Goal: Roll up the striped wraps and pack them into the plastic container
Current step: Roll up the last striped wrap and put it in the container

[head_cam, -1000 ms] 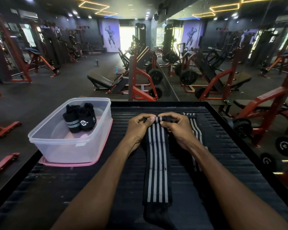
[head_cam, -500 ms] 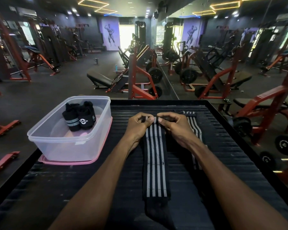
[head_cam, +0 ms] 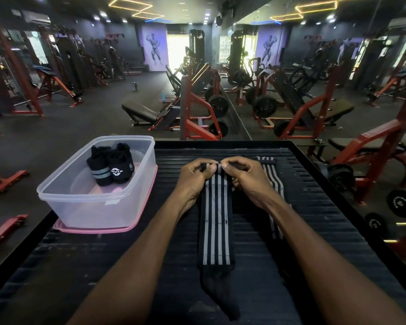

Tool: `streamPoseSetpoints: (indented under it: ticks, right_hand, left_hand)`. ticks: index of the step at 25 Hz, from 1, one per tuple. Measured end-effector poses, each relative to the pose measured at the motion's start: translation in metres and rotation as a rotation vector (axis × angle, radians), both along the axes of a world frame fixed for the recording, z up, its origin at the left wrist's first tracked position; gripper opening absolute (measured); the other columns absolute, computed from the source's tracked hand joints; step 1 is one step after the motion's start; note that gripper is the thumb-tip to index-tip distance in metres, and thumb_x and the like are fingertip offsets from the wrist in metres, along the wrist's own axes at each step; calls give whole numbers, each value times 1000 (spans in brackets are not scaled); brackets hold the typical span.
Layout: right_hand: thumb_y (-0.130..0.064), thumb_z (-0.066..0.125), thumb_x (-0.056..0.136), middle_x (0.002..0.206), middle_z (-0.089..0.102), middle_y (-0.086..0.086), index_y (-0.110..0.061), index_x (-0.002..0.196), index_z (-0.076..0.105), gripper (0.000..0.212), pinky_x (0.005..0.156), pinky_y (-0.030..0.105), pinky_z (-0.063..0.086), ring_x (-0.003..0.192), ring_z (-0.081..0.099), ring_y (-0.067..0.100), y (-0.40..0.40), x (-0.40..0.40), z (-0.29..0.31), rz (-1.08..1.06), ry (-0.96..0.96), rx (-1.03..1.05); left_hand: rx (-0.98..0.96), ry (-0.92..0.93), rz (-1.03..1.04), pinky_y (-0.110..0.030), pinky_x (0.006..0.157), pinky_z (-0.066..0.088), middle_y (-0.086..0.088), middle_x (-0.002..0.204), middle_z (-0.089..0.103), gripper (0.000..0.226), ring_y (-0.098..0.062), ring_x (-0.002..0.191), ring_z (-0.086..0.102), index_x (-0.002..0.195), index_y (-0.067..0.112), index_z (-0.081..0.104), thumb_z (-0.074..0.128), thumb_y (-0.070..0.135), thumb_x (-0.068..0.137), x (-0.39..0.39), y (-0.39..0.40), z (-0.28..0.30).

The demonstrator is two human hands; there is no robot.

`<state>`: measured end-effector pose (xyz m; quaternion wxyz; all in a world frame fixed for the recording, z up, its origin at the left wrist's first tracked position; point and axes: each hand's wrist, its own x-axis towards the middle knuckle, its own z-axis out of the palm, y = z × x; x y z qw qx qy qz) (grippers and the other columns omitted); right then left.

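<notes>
The striped wrap (head_cam: 215,221) lies flat and lengthwise on the ribbed black platform (head_cam: 314,231), its plain black tail nearest the person, so it can be rolled from the far end. There the left hand (head_cam: 195,175) and right hand (head_cam: 243,175) both pinch that far edge, curling it over to start a tight roll. A second striped wrap (head_cam: 271,181) waits beside the right hand, and far left the plastic container (head_cam: 99,200) on its pink lid (head_cam: 92,228) already holds two rolled wraps (head_cam: 110,167).

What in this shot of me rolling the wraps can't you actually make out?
- Head view: rolled far end of the striped wrap, covered by the left hand and right hand.
- Second wrap, partly behind the right forearm.
- Rolls' undersides in the plastic container, blurred by its wall.
</notes>
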<state>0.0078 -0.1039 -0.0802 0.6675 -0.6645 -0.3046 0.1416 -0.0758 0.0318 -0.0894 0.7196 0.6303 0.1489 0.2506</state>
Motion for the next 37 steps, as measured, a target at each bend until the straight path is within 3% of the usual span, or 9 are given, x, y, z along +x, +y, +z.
streamPoseSetpoints:
  ticks: [3,7,12,17,19,23,28,33,37]
  right_hand:
    - [-10,71,90,92,76,4,-15,94,77,9,72,25,53,84,68,10,0,1,-1,-24,-72,-28]
    - [-5,73,86,96,76,-4,-17,98,77,18,69,17,48,86,68,4,-1,2,0,-45,-76,-31]
    - [-12,73,89,102,74,8,-17,103,75,15,56,27,52,77,65,15,-1,0,-2,0,-42,-91]
    - [3,73,84,98,76,-2,-17,100,77,25,74,20,53,90,71,7,-2,4,-2,-63,-94,-34]
    - [2,73,84,96,76,-3,-16,102,77,26,68,15,50,81,69,0,-1,3,-1,-58,-85,-26]
    - [-22,66,95,95,75,2,-21,106,76,15,57,26,51,68,67,4,0,0,0,8,91,-36]
    - [-3,68,90,98,76,0,-11,101,78,16,75,18,50,84,68,1,1,4,-3,-82,-72,4]
    - [-11,69,91,100,74,-2,-19,110,75,21,71,19,50,85,66,6,2,3,-3,-31,8,-20]
    - [-3,68,91,99,74,-3,-10,105,75,18,78,12,51,88,67,-1,3,1,-2,-69,-125,-22]
  left_hand:
    - [-33,18,-42,-36,87,56,-11,99,74,13,-25,98,71,95,14,75,68,5,89,1,1,-3]
    - [-77,130,-42,-42,89,55,-10,96,77,26,-25,96,73,98,11,74,74,34,85,3,3,-5]
    - [77,88,87,-28,81,57,-7,93,77,17,-17,86,72,101,4,72,71,16,89,1,4,-5]
    - [125,86,7,-25,82,57,-4,96,77,16,-14,91,73,101,12,74,72,23,89,-1,1,-3]
    - [153,48,21,-19,77,55,-1,95,76,10,-10,88,72,98,15,74,72,15,89,-2,0,-2]
    - [172,2,55,-25,84,57,0,95,76,20,-13,91,72,94,22,74,70,3,87,-3,2,1]
    - [-27,32,-33,-30,75,58,-10,95,76,13,-19,85,74,101,11,74,71,14,89,-3,-2,1]
    - [62,50,26,-24,71,56,0,86,77,12,-11,80,73,99,17,74,70,11,90,-2,0,1]
    - [12,61,-17,-29,74,58,-6,92,77,15,-16,84,74,105,12,72,67,9,91,-1,-1,-1]
